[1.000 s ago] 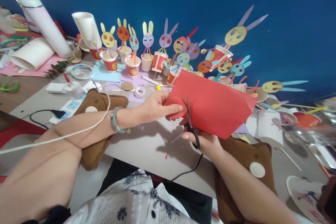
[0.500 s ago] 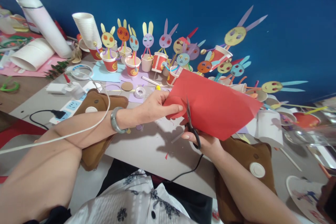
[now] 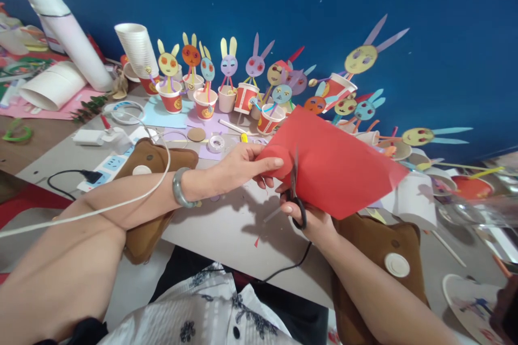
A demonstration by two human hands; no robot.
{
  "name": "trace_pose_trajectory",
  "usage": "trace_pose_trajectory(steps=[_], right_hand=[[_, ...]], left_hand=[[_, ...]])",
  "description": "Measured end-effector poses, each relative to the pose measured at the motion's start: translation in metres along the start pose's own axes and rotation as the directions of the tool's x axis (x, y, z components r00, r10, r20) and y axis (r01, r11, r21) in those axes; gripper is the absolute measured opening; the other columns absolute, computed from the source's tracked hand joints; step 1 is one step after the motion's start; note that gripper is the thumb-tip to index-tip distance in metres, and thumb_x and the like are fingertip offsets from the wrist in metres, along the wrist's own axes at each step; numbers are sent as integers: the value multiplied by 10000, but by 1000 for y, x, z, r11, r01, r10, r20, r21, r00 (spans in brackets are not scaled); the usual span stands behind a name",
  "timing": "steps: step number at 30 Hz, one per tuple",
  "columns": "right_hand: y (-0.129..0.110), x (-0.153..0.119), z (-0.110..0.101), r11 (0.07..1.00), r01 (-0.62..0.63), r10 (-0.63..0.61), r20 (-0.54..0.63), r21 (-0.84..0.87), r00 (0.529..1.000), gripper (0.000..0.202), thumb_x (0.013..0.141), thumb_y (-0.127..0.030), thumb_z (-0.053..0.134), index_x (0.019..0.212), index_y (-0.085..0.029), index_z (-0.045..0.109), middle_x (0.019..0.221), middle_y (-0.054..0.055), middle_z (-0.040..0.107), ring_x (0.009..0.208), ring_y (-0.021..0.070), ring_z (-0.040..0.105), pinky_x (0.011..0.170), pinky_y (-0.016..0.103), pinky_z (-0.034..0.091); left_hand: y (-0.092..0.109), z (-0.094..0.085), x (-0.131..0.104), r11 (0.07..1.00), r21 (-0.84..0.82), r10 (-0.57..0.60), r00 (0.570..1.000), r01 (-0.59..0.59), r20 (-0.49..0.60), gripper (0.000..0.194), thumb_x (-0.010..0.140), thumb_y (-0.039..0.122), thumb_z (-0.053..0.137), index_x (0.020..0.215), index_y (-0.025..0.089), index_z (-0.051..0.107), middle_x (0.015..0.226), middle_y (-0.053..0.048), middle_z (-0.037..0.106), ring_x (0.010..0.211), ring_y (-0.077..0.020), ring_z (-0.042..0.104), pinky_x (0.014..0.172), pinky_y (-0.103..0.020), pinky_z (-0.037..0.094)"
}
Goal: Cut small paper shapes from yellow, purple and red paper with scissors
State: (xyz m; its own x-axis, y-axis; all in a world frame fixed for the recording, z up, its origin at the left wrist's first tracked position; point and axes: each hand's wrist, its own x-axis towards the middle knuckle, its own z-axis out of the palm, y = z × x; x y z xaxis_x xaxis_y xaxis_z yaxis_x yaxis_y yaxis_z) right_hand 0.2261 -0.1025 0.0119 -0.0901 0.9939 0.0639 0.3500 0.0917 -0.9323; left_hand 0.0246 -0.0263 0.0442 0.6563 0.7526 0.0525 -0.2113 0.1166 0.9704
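Note:
My left hand (image 3: 253, 166) pinches the left edge of a sheet of red paper (image 3: 340, 164), thumb on top, where a rounded part is partly cut out. From below, my right hand (image 3: 309, 218) grips a pair of scissors (image 3: 298, 207) with black handles. The blades sit at the paper's cut, just right of my left thumb, and look nearly closed. Most of the sheet spreads out to the right, above my right hand. On the table under the paper lie small scraps, among them a red sliver (image 3: 256, 242).
Paper cups with rabbit figures (image 3: 172, 96) line the blue wall. A tape roll (image 3: 216, 143) lies before them. Left are a power strip (image 3: 107, 167) and a white cable; brown cushions (image 3: 376, 259) lie beneath both forearms. Stacked cups (image 3: 135, 51) stand at back left.
The red paper and my right hand with the scissors have shifted slightly. The scissor blades have come closer together. My left hand keeps its pinch on the paper.

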Motion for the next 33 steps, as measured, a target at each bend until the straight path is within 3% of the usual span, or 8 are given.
trace_pose_trajectory(steps=[5,8,10,13,17,24,33], right_hand=[[2,2,-1,990,-111,92,195,87,976,624,683,-740,766,962,-194,654,667,-8,593,541,133,504,532,283,410],[-1,3,-5,974,-210,158,404,88,901,644,673,-738,776,953,-168,669,602,-31,548,507,107,454,502,254,348],[-5,2,-8,975,-206,143,478,80,866,658,647,-738,795,937,-158,686,594,-33,540,521,100,439,506,244,329],[-10,-1,-10,984,-131,73,404,118,912,632,643,-712,817,922,-160,685,621,-29,554,539,93,429,508,238,323],[-12,-2,-11,991,-79,45,280,112,959,578,684,-673,816,922,-169,663,634,-29,574,540,95,452,518,242,347],[-10,1,-8,994,-99,83,263,47,961,583,698,-697,787,912,-173,652,642,-27,565,548,105,458,524,249,357],[-7,3,-10,997,-79,75,285,0,955,588,702,-702,779,912,-165,665,659,-11,589,590,121,493,568,257,392]], left_hand=[[5,-10,8,996,48,79,983,-72,-165,264,881,372,693,879,111,647,701,-12,661,570,-81,635,567,-203,549],[9,-20,14,981,130,172,954,-144,-245,208,888,323,661,877,116,645,675,-6,642,566,-79,622,544,-189,524],[12,-24,17,965,191,225,936,-177,-272,184,889,297,639,845,119,634,643,0,621,549,-79,606,526,-189,506],[15,-24,17,949,243,267,917,-198,-297,133,872,257,621,849,126,620,621,13,607,523,-81,585,500,-195,487],[16,-18,12,953,250,235,938,-170,-256,108,857,233,611,829,129,601,606,18,600,505,-72,562,498,-192,480],[13,-13,9,954,255,217,948,-156,-232,64,858,211,595,839,152,579,589,24,575,494,-78,556,422,-175,391],[10,-15,11,939,278,265,942,-203,-207,109,853,230,628,903,134,614,682,13,616,498,-74,584,419,-166,429]])
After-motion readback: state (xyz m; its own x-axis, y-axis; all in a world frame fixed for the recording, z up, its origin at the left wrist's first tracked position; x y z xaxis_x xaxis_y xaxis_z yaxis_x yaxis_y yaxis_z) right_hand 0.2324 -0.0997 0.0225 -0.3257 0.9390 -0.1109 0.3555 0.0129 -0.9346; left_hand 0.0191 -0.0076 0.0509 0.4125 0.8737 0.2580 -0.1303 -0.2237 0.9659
